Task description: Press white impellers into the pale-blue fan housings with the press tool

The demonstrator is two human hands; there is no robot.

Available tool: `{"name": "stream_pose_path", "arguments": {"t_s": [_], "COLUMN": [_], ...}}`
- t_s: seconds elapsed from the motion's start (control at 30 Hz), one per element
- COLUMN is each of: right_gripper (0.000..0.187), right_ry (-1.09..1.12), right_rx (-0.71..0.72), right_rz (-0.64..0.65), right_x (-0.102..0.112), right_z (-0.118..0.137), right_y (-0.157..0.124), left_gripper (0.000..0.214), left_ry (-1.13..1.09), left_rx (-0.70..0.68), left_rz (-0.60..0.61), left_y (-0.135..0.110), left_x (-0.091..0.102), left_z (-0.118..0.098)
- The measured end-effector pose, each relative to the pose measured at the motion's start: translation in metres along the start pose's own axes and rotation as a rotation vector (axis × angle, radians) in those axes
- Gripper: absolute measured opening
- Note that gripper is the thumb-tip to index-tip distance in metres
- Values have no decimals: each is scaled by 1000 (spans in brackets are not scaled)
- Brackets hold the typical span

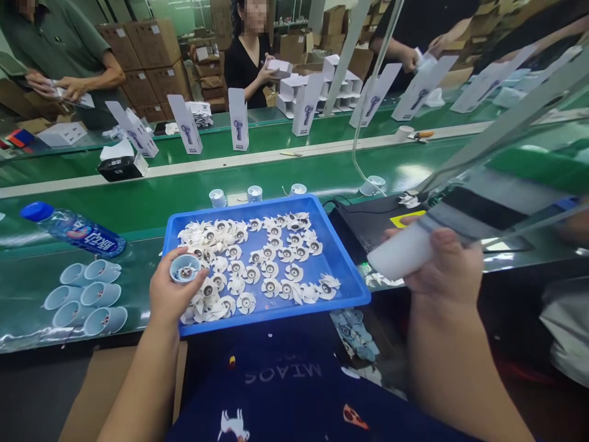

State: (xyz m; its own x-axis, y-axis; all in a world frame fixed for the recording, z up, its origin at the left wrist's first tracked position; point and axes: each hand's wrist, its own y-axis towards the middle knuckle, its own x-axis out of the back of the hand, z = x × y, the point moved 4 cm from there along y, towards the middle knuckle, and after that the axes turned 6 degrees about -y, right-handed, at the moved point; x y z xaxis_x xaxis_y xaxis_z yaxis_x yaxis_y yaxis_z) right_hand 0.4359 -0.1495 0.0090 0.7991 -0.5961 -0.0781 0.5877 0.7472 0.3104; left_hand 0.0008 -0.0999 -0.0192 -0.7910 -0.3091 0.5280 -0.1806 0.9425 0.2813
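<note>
Closest to me was my navy shirt, printed with pale letters and a small dog. At the far left of the green conveyor belt, a clear water bottle with a blue cap lay on its side. Below it sat a cluster of pale blue cups, also on their sides, with a strip of open belt between them and my left hand. That hand was turned palm up, its forearm rising from the bottom edge over a cardboard sheet. Its fingers curled partway around a small round cup, mouth up, held above the left corner of a blue plastic tray.

The tray's near edge stuck out past the belt toward me. White fan wheels covered much of it, packed tightest on the left, with bare blue room along the right rim. Small white cups stood in a row just beyond the far rim, and a black pad lay to the right. My right hand was closed firmly around a white tube, its end just beside the tray's right corner. That forearm came up from the bottom edge, with open space between it and the tray.
</note>
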Motion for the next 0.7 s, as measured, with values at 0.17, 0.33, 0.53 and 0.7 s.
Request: {"name": "stream_pose_path", "arguments": {"t_s": [0.17,0.33,0.53,0.7], "right_gripper": [88,39,7,24], "right_ry": [-475,-864,-1121,-1194], "right_rx": [558,1081,537,493], "right_rz": [-158,409,1539,1628], "right_x": [13,-44,-110,-134], "right_z": [-4,7,-30,-32], "right_y": [-12,-46,-62,-73], "left_gripper": [56,50,54,52], "left_ry": [-3,26,76,61], "left_rx": [-45,-34,-64,-82], "left_rz": [15,30,74,88], "left_y": [-1,-5,-1,-2], "left_x": [-3,-4,-5,-6], "left_z": [3,-4,9,8]}}
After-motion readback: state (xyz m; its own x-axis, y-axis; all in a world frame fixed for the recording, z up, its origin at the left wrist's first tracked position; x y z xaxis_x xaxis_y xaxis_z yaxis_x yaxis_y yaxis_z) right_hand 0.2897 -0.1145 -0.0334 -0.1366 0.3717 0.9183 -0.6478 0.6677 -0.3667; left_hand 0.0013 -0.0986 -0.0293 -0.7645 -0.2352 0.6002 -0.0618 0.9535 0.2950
